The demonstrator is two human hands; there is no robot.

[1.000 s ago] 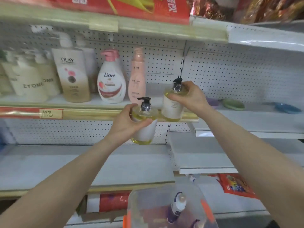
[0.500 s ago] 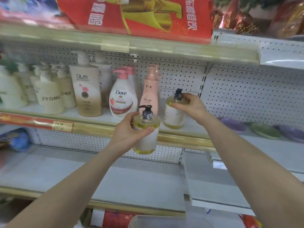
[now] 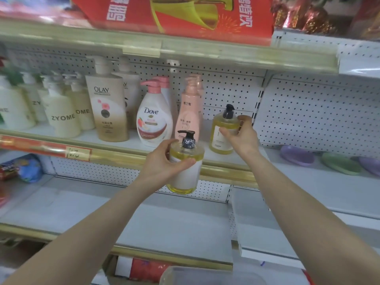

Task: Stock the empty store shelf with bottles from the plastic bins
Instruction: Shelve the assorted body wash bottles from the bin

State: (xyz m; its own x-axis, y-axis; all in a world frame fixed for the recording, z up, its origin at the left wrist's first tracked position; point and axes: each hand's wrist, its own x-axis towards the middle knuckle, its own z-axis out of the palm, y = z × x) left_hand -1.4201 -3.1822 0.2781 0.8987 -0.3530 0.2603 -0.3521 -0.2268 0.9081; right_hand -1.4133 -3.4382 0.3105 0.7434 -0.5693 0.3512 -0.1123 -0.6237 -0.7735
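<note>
Bottle point(image 3: 186, 171) upright, left hand point(image 3: 161, 161); second bottle point(image 3: 221, 133) upright on shelf point(image 3: 115, 139), right hand point(image 3: 241, 138).

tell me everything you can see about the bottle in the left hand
The bottle is a round, clear plastic pump bottle of yellow liquid, with a white label round its body and a black pump whose spout points left. It is upright in the air, before the gold shelf edge, not yet set down. The left hand grips its upper part; nothing else touches it.
</note>
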